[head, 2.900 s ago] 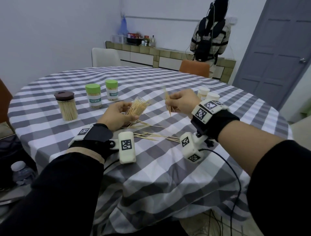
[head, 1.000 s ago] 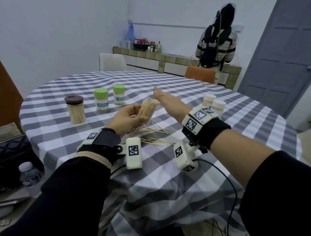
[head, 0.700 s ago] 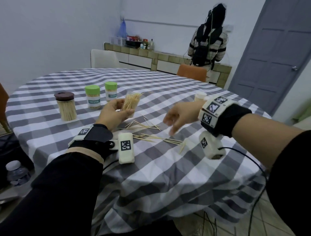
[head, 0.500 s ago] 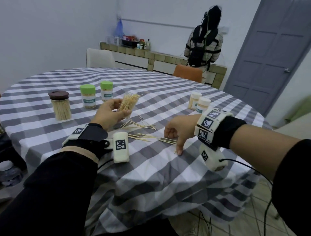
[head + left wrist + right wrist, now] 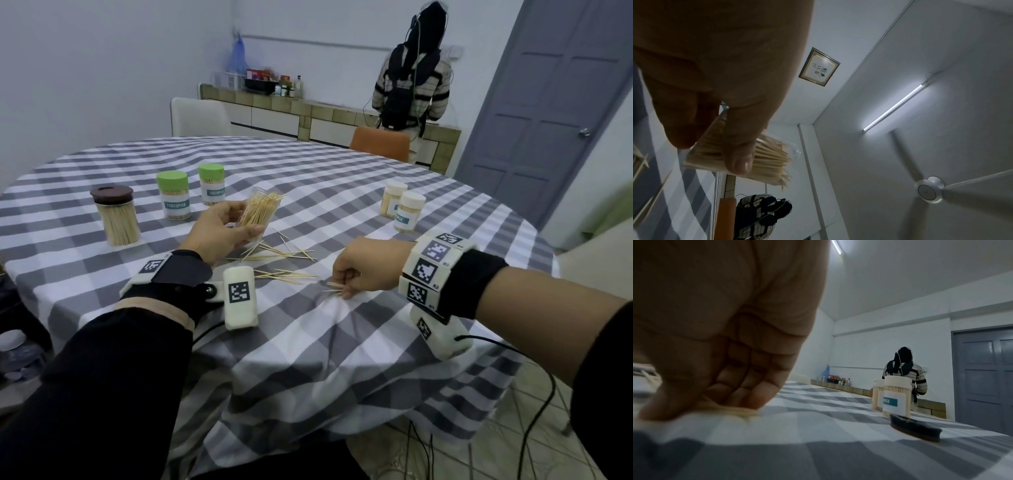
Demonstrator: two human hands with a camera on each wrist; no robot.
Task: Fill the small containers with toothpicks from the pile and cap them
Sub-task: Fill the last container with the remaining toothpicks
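left hand [image 5: 219, 230]: fingers wrapped round open container [image 5: 257, 216], tilted, nearly full; sticks could slide out.
right hand [image 5: 368, 265]: fingers pinching loose toothpicks [image 5: 334, 287] against surface [image 5: 308, 342]; thin sticks may slip free.
pile [image 5: 274, 255]: between both hands.

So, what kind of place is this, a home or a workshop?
Most likely a home dining room. A round table with a checked cloth has dining chairs around it, a tiled counter along the wall carries bottles and jars, and a ceiling fan hangs overhead.
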